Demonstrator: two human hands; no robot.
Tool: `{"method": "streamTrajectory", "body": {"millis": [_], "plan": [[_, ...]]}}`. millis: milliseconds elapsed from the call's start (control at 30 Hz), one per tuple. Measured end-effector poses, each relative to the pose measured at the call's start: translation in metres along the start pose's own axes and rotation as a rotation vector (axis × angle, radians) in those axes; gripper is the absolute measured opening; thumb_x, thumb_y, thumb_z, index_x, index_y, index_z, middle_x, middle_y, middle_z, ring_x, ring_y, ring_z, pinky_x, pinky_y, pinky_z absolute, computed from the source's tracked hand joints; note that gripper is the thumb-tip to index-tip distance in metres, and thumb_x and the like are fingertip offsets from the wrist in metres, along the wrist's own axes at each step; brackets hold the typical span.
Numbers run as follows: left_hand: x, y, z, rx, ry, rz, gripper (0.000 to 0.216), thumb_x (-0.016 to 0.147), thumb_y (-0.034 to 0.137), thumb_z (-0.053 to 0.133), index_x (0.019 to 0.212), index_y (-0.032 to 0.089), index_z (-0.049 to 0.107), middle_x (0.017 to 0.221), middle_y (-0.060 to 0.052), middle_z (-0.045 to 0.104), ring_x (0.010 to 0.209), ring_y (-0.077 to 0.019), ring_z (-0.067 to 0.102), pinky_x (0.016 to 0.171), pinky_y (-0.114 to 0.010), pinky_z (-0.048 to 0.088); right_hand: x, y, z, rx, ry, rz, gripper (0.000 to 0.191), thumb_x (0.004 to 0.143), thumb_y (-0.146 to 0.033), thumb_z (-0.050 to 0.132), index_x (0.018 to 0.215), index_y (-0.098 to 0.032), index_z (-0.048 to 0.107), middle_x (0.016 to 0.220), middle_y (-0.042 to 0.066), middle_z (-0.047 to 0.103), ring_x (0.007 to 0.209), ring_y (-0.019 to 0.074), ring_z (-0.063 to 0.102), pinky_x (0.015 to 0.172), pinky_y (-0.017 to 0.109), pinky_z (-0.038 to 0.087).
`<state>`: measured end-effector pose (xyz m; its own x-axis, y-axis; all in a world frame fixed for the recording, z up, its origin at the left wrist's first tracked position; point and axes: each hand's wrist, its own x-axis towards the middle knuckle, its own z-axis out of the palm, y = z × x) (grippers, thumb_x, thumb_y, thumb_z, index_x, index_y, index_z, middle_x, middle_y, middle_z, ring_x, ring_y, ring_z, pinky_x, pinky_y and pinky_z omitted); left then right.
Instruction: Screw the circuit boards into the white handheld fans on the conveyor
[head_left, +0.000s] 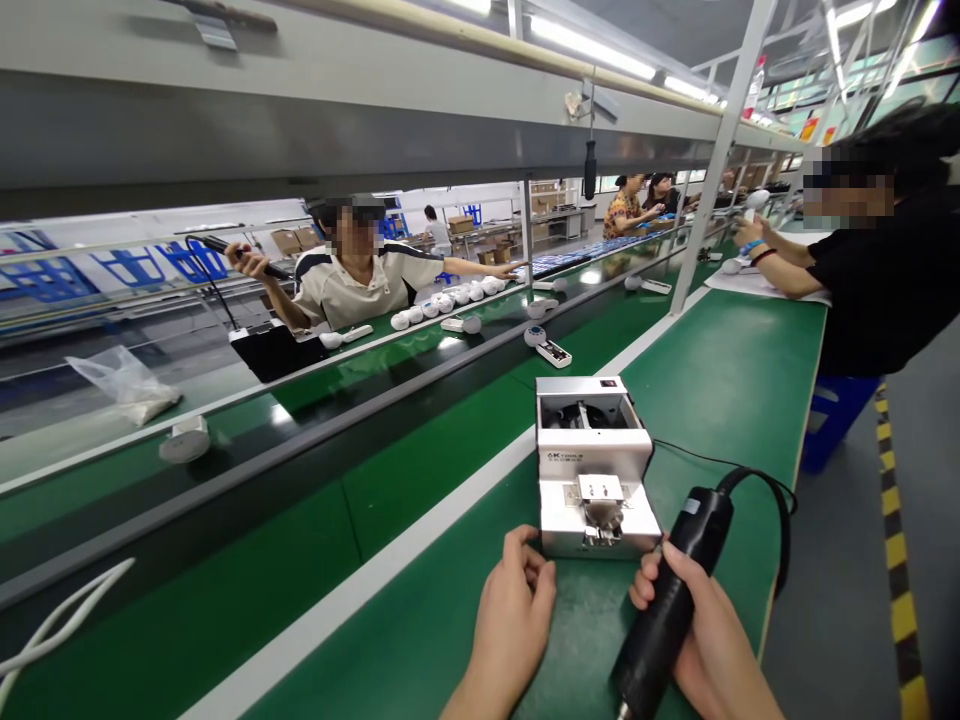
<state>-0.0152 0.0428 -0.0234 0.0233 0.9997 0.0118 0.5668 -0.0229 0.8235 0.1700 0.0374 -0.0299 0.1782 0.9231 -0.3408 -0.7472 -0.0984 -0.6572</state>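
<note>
The black electric screwdriver (pixel 661 625) is at five o'clock, clamped in our right hand (pixel 714 620); our left hand (pixel 514 610), at six, curls beside the silver screw feeder (pixel 596 462), its grip unclear to us.

The silver machine (pixel 600 452) blocks straight ahead; green bench (pixel 735 370) beyond is open.

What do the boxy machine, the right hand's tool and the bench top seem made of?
Boxy machine: probably metal, satin silver, given its sheen.
Tool in the right hand: likely plastic, black with soft highlights; its tip shines like metal.
Bench top: perhaps rubber or laminate, smooth green with faint reflections.
</note>
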Motion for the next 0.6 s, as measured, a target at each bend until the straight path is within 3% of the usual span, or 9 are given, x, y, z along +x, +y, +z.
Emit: {"method": "streamTrajectory", "body": {"millis": [433,600], "plan": [[0.000,-0.001,0.000,-0.047,0.030,-0.006,0.028,0.091,0.033,0.043,0.116,0.019,0.046,0.082,-0.002,0.063,0.077,-0.0202,0.062,0.074,-0.032,0.048,0.000,0.003,-0.004,0.005,-0.019,0.030,0.039,0.076,-0.036,0.080,0.099,-0.021,0.052,0.069,-0.001,0.055,0.057,0.0147,0.051,0.050,0.027,0.049],[0.018,-0.007,-0.013,-0.234,0.066,-0.092,0.032,0.087,0.040,0.045,0.111,0.018,0.049,0.079,-0.002,0.057,0.066,-0.0193,0.060,0.047,-0.026,0.048,0.015,-0.013,-0.014,-0.006,-0.033,-0.005,0.040,0.078,-0.036,0.077,0.107,-0.021,0.054,0.069,-0.001,0.054,0.057,0.0142,0.050,0.049,0.026,0.048]]}}
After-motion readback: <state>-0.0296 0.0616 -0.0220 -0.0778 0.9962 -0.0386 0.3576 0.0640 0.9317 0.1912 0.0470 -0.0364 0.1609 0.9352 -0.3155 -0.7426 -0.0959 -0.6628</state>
